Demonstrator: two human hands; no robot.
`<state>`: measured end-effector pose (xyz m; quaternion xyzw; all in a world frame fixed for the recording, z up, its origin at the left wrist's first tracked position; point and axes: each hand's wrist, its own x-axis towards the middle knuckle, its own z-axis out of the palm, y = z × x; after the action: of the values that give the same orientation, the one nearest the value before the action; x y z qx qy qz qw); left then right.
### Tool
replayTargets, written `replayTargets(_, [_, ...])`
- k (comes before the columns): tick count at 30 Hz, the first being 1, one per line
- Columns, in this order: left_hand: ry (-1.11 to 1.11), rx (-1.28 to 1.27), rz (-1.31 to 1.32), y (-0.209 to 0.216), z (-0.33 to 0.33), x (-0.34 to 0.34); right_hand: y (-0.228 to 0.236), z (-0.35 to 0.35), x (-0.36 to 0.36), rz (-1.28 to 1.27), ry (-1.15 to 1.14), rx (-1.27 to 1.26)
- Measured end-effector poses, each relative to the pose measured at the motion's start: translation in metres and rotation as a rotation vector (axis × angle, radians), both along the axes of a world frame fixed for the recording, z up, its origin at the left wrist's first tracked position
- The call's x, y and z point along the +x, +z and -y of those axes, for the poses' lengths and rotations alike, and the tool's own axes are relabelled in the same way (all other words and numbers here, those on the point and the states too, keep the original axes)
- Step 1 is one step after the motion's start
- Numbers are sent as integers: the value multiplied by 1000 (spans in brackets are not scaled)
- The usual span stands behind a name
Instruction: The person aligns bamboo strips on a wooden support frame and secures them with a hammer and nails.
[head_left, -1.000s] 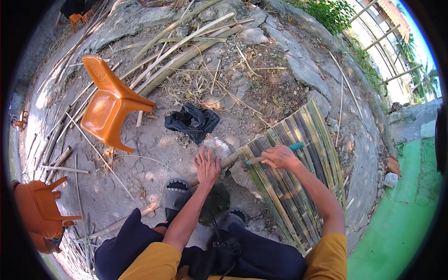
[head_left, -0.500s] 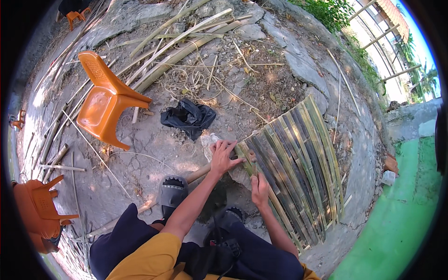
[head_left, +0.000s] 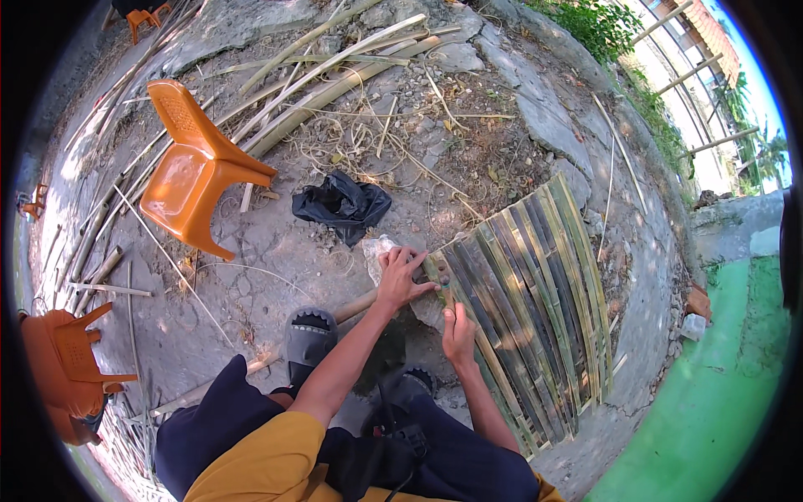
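My left hand [head_left: 401, 280] rests with its fingers spread beside the near-left corner of a bamboo slat panel [head_left: 520, 289], its thumb touching the green bamboo strip along that edge. In my right hand [head_left: 459, 336] is a short-handled tool that looks like a hammer [head_left: 446, 290]. Its dark head lies over the same strip, close to my left thumb. The panel is made of several split bamboo slats, side by side and fanning to the right. Under the left hand and the panel's corner is a pale stone [head_left: 374, 256]. Any nail there is too small to make out.
A black plastic bag [head_left: 341, 206] lies just beyond my hands. An orange plastic chair [head_left: 188, 180] stands at the left, another orange chair [head_left: 79, 360] nearer. Long bamboo poles [head_left: 326, 92] and loose strips cover the far ground. A green-painted surface [head_left: 703, 376] borders the right.
The hammer head has shifted slightly up and left along the strip, and my right hand with it. My left hand stays at the panel's corner. The whole view has tilted a little.
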<state>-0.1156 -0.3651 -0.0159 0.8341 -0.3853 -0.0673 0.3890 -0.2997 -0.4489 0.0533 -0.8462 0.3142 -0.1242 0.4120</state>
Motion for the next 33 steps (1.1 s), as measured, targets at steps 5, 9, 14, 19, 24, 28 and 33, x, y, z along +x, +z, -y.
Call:
replayTargets(5, [36,15,7,0,2,-2,-11,12,10,-76,95,-74])
replayTargets(9, [56,11,-9,2,2,-4,0,11,4,40,98,-87])
replayTargets(14, [60,1,-5,3,5,-3,-14,20,-6,-95,177,-233])
replayTargets(19, [65,2,15,-7,-3,0,6,12,8,28,277,-289])
replayTargets(24, [82,-14,-22,-2,6,-2,-12,36,8,-56,272,-292])
replayTargets(28, [92,-2,-62,-2,-2,-6,14,26,20,83,189,-221])
replayTargets(33, [90,9,-9,-2,5,1,-9,36,10,-33,324,-329])
